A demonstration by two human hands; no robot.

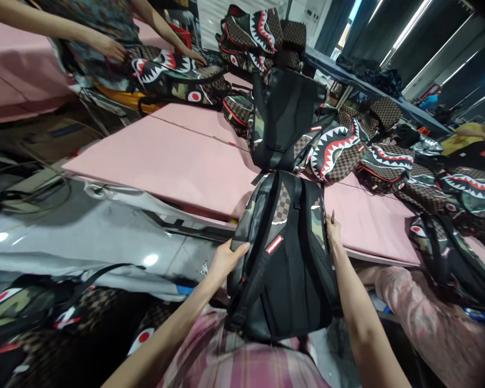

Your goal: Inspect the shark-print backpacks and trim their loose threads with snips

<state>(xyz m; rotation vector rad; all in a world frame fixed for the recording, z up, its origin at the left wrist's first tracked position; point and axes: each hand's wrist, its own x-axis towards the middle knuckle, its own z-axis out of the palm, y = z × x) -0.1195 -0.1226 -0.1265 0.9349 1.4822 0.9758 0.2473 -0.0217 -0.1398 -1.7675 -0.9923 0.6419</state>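
Observation:
A black backpack (285, 269) with camouflage and brown check panels and a red label stands tilted in front of me, its strap side facing up. Its lower end is near my lap and its top is at the table edge. My left hand (225, 262) is closed on its left side, with the thumb on top. On the right side, my right hand (333, 233) grips the backpack's edge. A thin dark pointed tool (333, 216) sticks up from that hand; its kind is unclear. The fingers of both hands are partly hidden behind the bag.
A second black backpack (289, 116) lies just beyond on the pink table (173, 161). Several shark-mouth bags (335, 153) are heaped to the right and behind. At far left, another person's hands (112, 48) handle a bag. A person's pink sleeve (424, 318) is close on my right.

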